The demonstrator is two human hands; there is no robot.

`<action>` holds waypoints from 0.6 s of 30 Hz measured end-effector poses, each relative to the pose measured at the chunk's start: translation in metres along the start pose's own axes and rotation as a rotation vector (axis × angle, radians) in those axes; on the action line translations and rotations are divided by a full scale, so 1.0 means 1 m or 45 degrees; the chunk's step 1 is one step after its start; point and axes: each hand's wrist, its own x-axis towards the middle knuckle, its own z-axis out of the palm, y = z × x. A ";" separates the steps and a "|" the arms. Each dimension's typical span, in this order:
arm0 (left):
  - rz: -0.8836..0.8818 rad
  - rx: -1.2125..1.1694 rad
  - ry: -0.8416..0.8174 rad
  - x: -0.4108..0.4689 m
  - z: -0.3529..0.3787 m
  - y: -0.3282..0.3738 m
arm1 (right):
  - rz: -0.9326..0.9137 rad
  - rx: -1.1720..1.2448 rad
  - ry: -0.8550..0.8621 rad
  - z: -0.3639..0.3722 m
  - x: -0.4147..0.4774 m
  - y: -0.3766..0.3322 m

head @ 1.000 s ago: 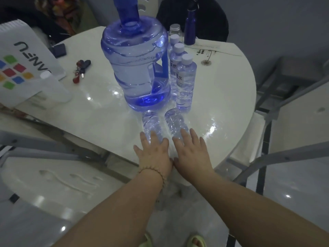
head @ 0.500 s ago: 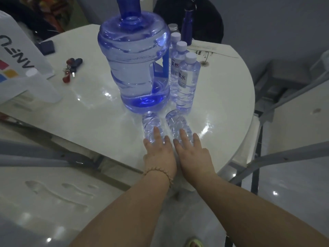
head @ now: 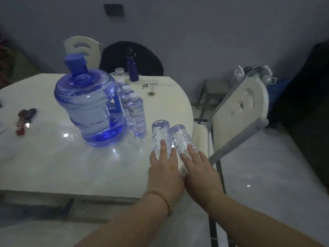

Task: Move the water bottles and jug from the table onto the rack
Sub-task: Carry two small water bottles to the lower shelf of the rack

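The white bench (head: 53,166) carries the blue jug (head: 89,111), with the upright bottles (head: 137,113) just beside it. At its right edge, the left hand (head: 164,170) grips the left bottle (head: 160,132) and the right hand (head: 200,168) grips the right bottle (head: 181,138)

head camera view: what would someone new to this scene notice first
The big blue jug dominates, standing left of centre on the white table, with a row of small capped bottles right beside it. Nearer, at the table's right edge, the left hand holds a clear bottle and the right hand a second clear bottle, side by side, their bases pointing away from the camera.
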 end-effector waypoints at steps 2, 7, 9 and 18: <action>0.125 -0.020 0.061 0.011 -0.017 0.039 | 0.042 -0.054 0.083 -0.037 -0.003 0.025; 0.435 -0.031 0.254 0.043 -0.042 0.154 | 0.204 -0.112 0.347 -0.129 -0.009 0.103; 0.573 -0.006 0.393 0.054 -0.043 0.199 | 0.258 -0.126 0.416 -0.155 -0.013 0.140; 0.774 0.073 0.267 0.092 0.042 0.431 | 0.437 -0.158 0.436 -0.220 -0.067 0.369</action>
